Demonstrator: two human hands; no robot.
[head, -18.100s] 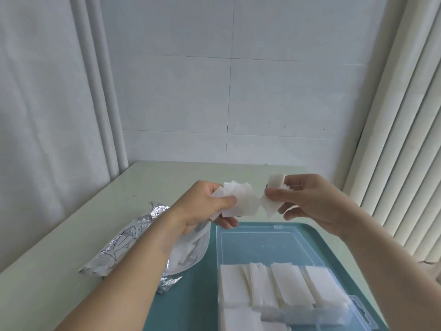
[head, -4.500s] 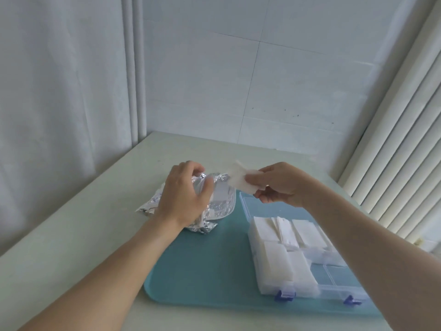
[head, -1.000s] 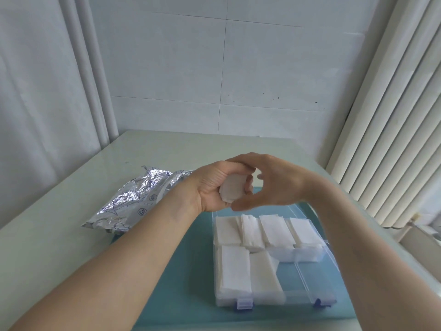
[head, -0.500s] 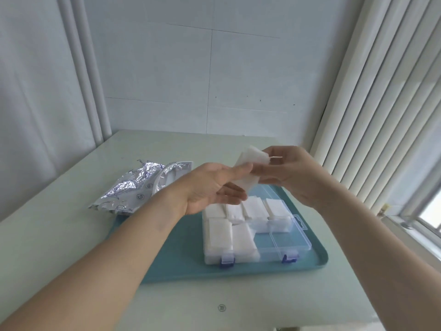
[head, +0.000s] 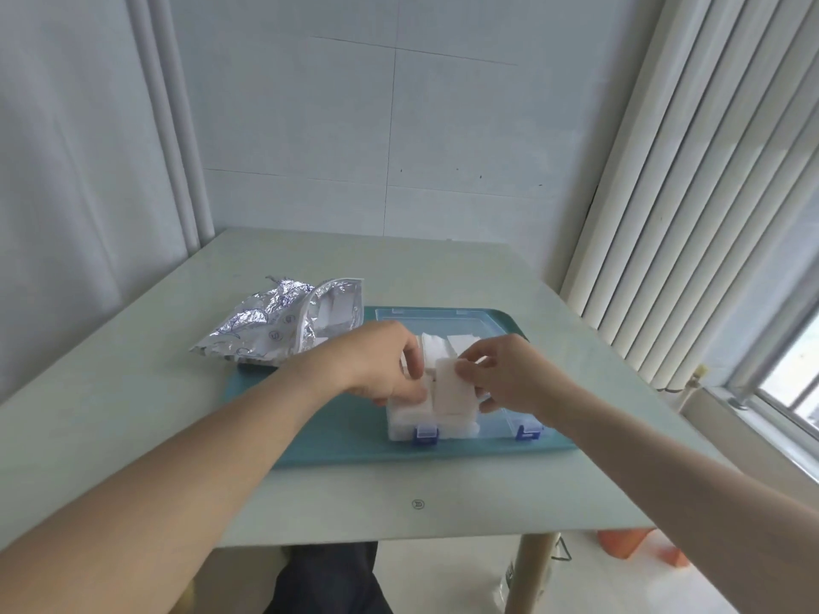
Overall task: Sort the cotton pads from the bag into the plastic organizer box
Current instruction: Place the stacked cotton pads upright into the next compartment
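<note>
Both bare forearms reach forward and converge. The left hand (head: 376, 365) is curled, fingertips down beside the grip. The right hand (head: 505, 374) pinches a white stack between thumb and fingers, knuckles up.

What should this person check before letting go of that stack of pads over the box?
1. Right hand holds the stack of cotton pads: ok.
2. Left hand steadies pads already in the organizer box: ok.
3. Box lid open, out of the way: ok.
4. Stack fully seated in its compartment: cannot tell, hands hide it.
5. Box sits flat on the teal tray: ok.
6. Foil bag open, pads left inside: ok.
</note>
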